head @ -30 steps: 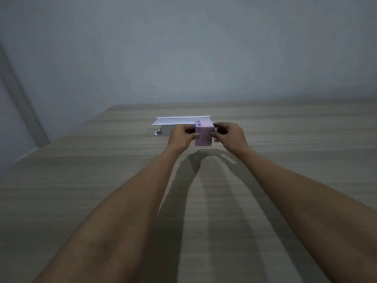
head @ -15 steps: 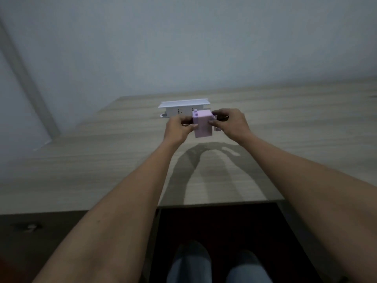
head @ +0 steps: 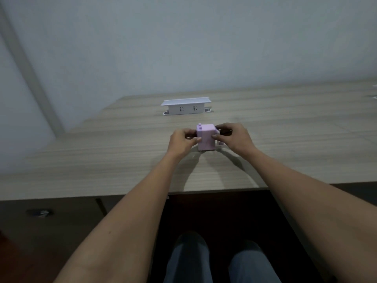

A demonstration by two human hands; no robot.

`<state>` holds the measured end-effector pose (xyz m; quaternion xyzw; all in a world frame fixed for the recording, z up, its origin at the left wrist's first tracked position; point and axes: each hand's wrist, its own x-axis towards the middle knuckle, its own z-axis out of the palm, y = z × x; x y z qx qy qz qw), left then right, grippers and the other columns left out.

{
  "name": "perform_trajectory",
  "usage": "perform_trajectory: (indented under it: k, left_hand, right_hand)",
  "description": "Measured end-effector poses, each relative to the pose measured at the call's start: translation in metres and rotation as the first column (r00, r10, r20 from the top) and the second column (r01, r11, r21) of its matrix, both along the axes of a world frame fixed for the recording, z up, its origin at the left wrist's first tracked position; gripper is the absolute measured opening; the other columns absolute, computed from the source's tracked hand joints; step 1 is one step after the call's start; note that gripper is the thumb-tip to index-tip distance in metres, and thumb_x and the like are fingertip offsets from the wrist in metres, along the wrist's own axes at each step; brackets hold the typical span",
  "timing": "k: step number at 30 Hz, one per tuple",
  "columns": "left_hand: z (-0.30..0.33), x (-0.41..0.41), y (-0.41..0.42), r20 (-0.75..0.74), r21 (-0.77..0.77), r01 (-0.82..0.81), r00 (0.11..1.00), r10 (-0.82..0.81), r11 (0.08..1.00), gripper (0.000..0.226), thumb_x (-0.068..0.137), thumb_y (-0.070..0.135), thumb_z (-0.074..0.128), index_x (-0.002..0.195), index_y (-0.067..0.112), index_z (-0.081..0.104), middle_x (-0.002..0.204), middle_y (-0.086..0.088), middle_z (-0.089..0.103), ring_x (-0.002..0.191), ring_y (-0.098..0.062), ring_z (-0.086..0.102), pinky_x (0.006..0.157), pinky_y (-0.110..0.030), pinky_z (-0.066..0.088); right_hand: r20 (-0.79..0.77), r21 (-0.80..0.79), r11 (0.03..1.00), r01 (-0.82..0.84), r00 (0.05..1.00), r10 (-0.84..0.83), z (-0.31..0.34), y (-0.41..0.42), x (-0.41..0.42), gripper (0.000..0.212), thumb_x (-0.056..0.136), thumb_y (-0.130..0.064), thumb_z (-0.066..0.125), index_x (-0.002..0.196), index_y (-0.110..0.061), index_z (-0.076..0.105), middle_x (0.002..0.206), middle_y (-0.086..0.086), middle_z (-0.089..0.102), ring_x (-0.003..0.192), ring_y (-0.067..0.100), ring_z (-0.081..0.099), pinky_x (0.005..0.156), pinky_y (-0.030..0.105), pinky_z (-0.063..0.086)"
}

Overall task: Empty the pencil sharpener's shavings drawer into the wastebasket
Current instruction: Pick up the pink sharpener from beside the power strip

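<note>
Sharpener, lilac boxy plastic (head: 206, 137), upright on wood-grain worktop (head: 122, 160); left hand (head: 182, 140) and right hand (head: 234, 137) clasp opposite sides; advice: brace body, draw drawer out level; wastebasket unseen.

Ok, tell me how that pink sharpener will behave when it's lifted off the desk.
The pink sharpener looks like a small rigid plastic box, so probably stiff and light. Its flat base on the desk suggests it won't roll. The left hand and right hand pinch its smooth sides, so it may slip; a drawer might slide loose.
</note>
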<state>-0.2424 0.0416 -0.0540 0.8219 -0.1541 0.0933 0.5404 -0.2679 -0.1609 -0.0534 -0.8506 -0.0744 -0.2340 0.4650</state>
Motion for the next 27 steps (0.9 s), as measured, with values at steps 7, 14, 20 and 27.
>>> perform_trajectory:
  k: [7,14,20,27]
  left_hand:
    - [0.002,-0.003,0.004,-0.122,-0.035,0.071,0.990,-0.075,0.997,0.075,0.077,0.010,0.083,0.143,0.006,0.047,0.134,-0.011,0.058,0.116,-0.027,0.061,0.095,-0.041,0.055]
    - [0.002,0.008,0.005,-0.197,-0.023,0.162,0.967,-0.163,0.987,0.086,0.074,-0.001,0.082,0.149,0.006,0.039,0.134,-0.017,0.060,0.120,-0.029,0.061,0.098,-0.043,0.055]
    - [-0.002,0.007,0.003,-0.198,0.006,0.227,0.955,-0.222,0.974,0.066,0.076,-0.002,0.080,0.136,0.006,0.054,0.120,-0.012,0.070,0.108,-0.026,0.069,0.090,-0.037,0.059]
    - [-0.008,0.012,0.012,-0.238,-0.037,0.229,0.943,-0.231,0.973,0.073,0.071,0.002,0.085,0.137,0.002,0.053,0.121,-0.016,0.070,0.112,-0.029,0.069,0.100,-0.045,0.054]
  right_hand:
    - [-0.095,0.158,0.984,-0.076,0.991,0.092,0.000,-0.003,0.006,0.064,0.072,-0.023,0.089,0.128,-0.010,0.062,0.122,0.011,0.064,0.103,0.028,0.068,0.073,0.034,0.061]
    - [-0.174,0.123,0.970,-0.208,0.958,0.228,0.009,-0.006,0.018,0.074,0.074,-0.013,0.087,0.140,-0.004,0.055,0.131,0.011,0.064,0.114,0.020,0.063,0.089,0.025,0.056]
    - [-0.218,0.105,0.955,-0.278,0.930,0.295,0.007,-0.012,0.021,0.053,0.076,-0.012,0.085,0.126,-0.005,0.067,0.116,0.011,0.074,0.097,0.015,0.068,0.082,0.022,0.058]
    - [-0.238,0.108,0.949,-0.298,0.919,0.315,0.008,-0.015,0.022,0.054,0.076,-0.017,0.086,0.126,-0.008,0.068,0.115,0.010,0.075,0.101,0.019,0.069,0.092,0.036,0.058]
